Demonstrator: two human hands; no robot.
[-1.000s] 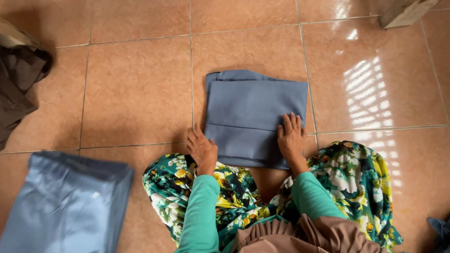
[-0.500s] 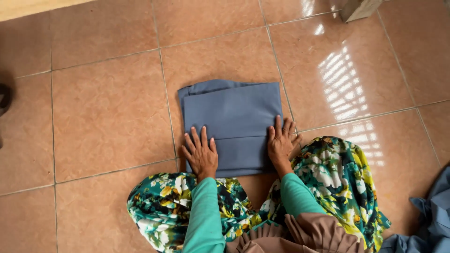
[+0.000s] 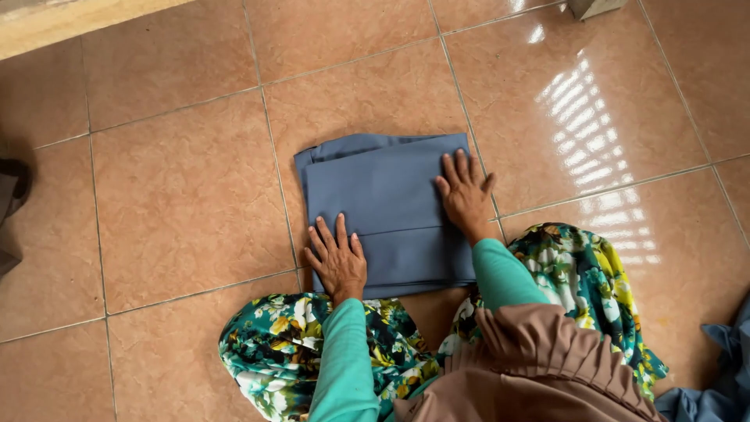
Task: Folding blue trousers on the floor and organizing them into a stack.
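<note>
A folded blue-grey cloth [image 3: 391,211] lies flat on the terracotta floor tiles [image 3: 180,203], squared up into a neat rectangle just beyond the knees of the person kneeling over it. Both hands rest on top of it, palms down and fingers spread. The left hand [image 3: 337,262] sits at the near left corner of the cloth, its fingers fanned and pointing away towards the far edge, with the little finger close to the cloth's left border. The right hand [image 3: 466,195] lies farther out, along the right edge, its fingertips reaching up near the far right corner and its thumb sticking out just past the cloth onto the tile. Neither hand grips or pinches anything; they lie open and flat against the fabric. Between the two hands a horizontal fold line crosses the cloth, and at the far left corner an under layer peeks out a little past the top one. Teal sleeves [image 3: 344,359] cover both arms down to the wrists, and a floral green, yellow and white skirt [image 3: 578,273] spreads over the knees on either side of the cloth's near edge. A tan pleated garment [image 3: 539,352] hangs at the person's front. At the near right corner a heap of more blue fabric [image 3: 723,375] lies on the floor, well apart from the folded piece. Sunlight patches [image 3: 586,117] gleam on the tiles to the far right.
</note>
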